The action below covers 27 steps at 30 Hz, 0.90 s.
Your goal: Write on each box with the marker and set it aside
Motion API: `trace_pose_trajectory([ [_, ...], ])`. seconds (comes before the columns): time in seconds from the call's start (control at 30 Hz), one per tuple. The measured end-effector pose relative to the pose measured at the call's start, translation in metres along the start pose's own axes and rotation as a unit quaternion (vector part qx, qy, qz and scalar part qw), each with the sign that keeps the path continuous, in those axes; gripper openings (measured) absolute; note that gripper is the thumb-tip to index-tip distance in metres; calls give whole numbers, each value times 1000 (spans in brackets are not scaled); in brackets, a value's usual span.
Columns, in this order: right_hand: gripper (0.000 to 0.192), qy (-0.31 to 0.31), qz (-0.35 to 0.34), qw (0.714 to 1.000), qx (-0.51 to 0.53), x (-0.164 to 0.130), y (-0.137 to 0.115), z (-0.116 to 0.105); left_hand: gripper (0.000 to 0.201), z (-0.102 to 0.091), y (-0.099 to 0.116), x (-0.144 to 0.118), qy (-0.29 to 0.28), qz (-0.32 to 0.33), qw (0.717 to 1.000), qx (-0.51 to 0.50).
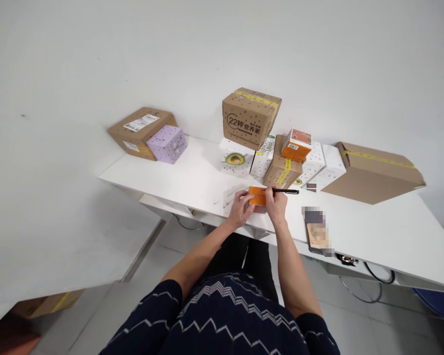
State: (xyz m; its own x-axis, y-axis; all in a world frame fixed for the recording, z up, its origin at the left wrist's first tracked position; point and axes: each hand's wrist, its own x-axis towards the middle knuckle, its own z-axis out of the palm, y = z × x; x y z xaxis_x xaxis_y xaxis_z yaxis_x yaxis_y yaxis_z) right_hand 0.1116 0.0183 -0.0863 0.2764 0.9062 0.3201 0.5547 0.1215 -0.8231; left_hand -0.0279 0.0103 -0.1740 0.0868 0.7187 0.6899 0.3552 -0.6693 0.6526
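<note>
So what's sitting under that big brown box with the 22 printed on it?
The big brown box rests on white cartons: one with an avocado picture and another beside it. How far those cartons run back beneath it is covered, and nothing behind the stack shows.

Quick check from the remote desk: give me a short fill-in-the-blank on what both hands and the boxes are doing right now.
1. The right hand holds a black ____ over the orange card.
2. The left hand steadies the card, which is ____ in colour.
3. The lilac box leans against a ____ cardboard box on the white table.

Missing words: pen; orange; brown
</note>
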Motion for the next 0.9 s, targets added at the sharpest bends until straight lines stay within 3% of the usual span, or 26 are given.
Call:
trace_pose_trajectory([
  [0.4,26,-12,6,999,37,-1,-3,-2,33,1,-2,-1,0,1,1000,5],
  [0.53,26,68,69,981,168,-3,8,-1,33,0,-1,0,-1,3,1000,-3],
  [0.6,27,120,80,972,184,-5,21,-6,33,-1,0,0,-3,4,1000,-5],
  [0.7,28,143,29,988,44,-7,46,-23,33,-2,1,0,-3,8,1000,-1],
  [0.77,30,75,-4,989,-125,-9,62,-35,33,-2,1,0,-1,10,1000,-6],
  [0.83,36,-17,10,960,-280,-11,73,-42,33,-1,2,0,1,10,1000,-12],
  [0.9,44,-71,51,925,-371,-13,78,-44,34,-2,2,1,0,8,1000,-12],
])
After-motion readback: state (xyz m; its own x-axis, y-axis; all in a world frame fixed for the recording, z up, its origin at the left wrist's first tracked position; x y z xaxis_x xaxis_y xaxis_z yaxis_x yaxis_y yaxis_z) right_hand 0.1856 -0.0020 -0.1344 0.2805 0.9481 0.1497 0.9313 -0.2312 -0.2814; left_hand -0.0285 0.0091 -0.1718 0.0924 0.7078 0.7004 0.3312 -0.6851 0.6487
